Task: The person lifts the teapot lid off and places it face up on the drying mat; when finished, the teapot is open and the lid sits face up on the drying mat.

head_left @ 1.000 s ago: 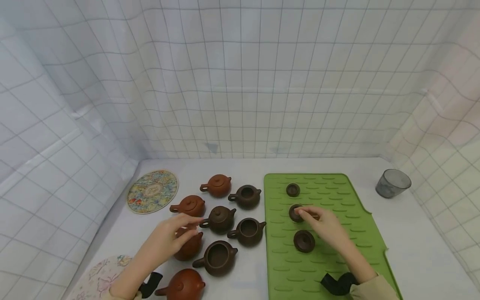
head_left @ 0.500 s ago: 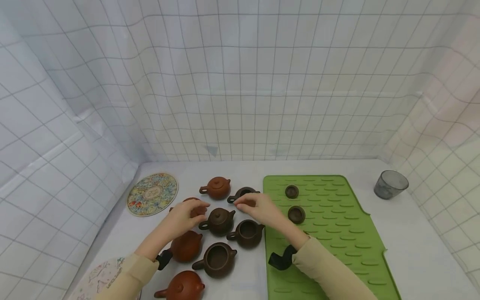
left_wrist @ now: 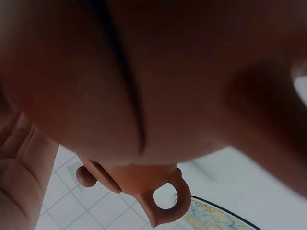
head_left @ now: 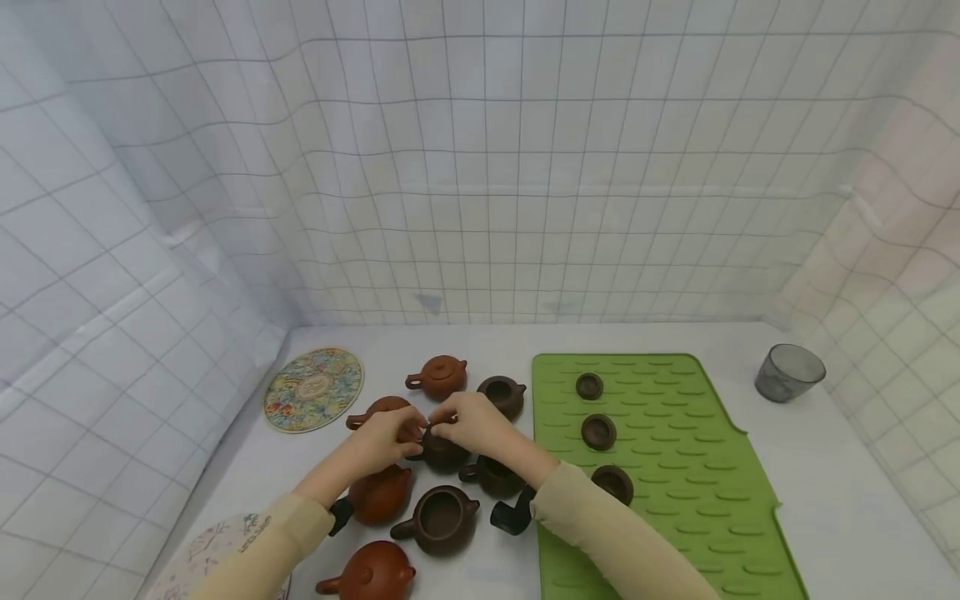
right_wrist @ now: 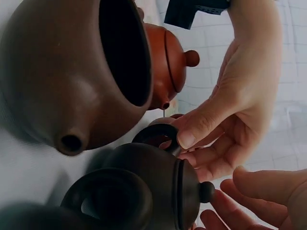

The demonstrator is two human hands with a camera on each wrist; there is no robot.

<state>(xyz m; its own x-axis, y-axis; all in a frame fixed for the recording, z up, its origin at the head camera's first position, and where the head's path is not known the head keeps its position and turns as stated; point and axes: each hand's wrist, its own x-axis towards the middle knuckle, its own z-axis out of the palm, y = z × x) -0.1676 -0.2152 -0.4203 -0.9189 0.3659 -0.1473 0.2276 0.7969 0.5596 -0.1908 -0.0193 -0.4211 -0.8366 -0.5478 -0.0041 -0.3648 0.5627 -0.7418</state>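
Note:
In the head view, my left hand (head_left: 382, 442) and right hand (head_left: 476, 425) meet over a dark lidded teapot (head_left: 446, 454), partly covering it. The right wrist view shows my left hand (right_wrist: 240, 110) with its thumb on the handle (right_wrist: 156, 135) and its fingers curled beyond. My right hand (right_wrist: 273, 196) has thumb and fingers parted beside the lid's knob (right_wrist: 207, 191), fingertips near it; contact is unclear. The lid sits on this teapot. A very close blurred brown shape fills much of the left wrist view, with an orange teapot (left_wrist: 139, 177) below it.
Several orange and dark teapots stand around both hands; one open dark teapot (head_left: 441, 518) is in front. Three dark round lids, one at mid-mat (head_left: 598, 432), lie on the green mat (head_left: 675, 500). A patterned disc (head_left: 313, 390) is back left, a grey glass (head_left: 790, 372) back right.
My right hand has left the mat and come left to the dark lidded teapot. My left hand has moved right to its handle. The frontmost lid on the mat shows again beside my right sleeve.

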